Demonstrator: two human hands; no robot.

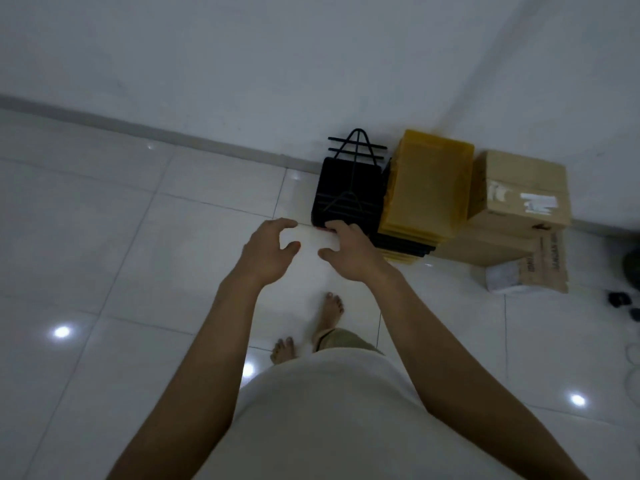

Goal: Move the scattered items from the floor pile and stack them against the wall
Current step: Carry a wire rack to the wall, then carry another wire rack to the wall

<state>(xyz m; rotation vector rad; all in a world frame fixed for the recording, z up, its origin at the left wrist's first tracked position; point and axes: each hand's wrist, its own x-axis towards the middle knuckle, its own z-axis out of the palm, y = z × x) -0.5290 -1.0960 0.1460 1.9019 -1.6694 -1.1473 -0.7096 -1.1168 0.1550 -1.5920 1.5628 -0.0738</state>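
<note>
A black flat stack (348, 190) with a black wire rack (356, 148) on it stands against the wall in the corner. Beside it on the right lies a pile of yellow padded envelopes (429, 185) over darker flat items (403, 244). My right hand (349, 249) reaches over the near edge of the black stack, fingers spread and loosely curved; whether they touch it I cannot tell. My left hand (268, 252) hovers above the floor to the left of it, fingers spread, holding nothing.
Cardboard boxes (519, 192) are stacked in the corner to the right of the envelopes, with a white packet (504, 280) in front. Small dark objects (620, 299) lie at the right edge. The floor is glossy white tile (104, 237). My bare feet (332, 313) stand close to the stack.
</note>
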